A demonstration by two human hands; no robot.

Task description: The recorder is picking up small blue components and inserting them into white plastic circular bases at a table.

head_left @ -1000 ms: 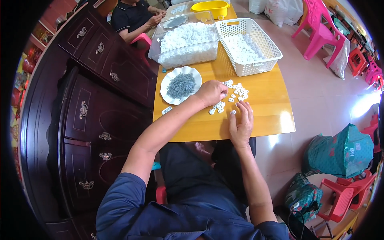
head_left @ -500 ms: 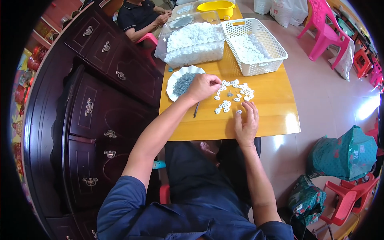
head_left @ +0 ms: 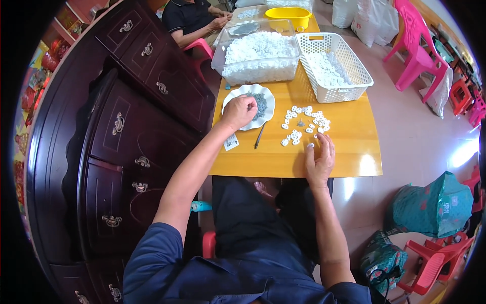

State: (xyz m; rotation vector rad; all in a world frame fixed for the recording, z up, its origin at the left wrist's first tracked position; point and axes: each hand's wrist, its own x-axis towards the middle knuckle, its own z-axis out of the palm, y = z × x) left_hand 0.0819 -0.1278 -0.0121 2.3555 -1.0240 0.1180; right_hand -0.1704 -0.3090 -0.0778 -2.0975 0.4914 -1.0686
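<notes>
A scalloped white plate (head_left: pixel 270 112) holds a heap of small grey nail-like pins (head_left: pixel 260 104). Over it is my left hand (head_left: pixel 240 112), fingers curled together at the heap; whatever they grip is hidden. To the right, small white two-holed plastic pieces (head_left: pixel 320 120) lie in a loose ring around a few loose pins (head_left: pixel 300 123). My right hand (head_left: pixel 320 161) rests at the near side of this ring, thumb and fingers apart. One small white piece (head_left: pixel 310 145) shows by the thumb tip, and another touches the forefinger's end.
A clear bin (head_left: pixel 253 73) full of white pieces and a white perforated basket (head_left: pixel 344 93) stand behind the plate. A dark thin tool (head_left: pixel 259 138) and a white card (head_left: pixel 231 142) lie nearby. Dark drawers (head_left: pixel 126 124) flank the left; a co-worker (head_left: pixel 190 23) sits beyond.
My left hand has moved left, from the white pieces to the plate of pins. My right hand stays by the ring of pieces. The whole view has shifted slightly.
</notes>
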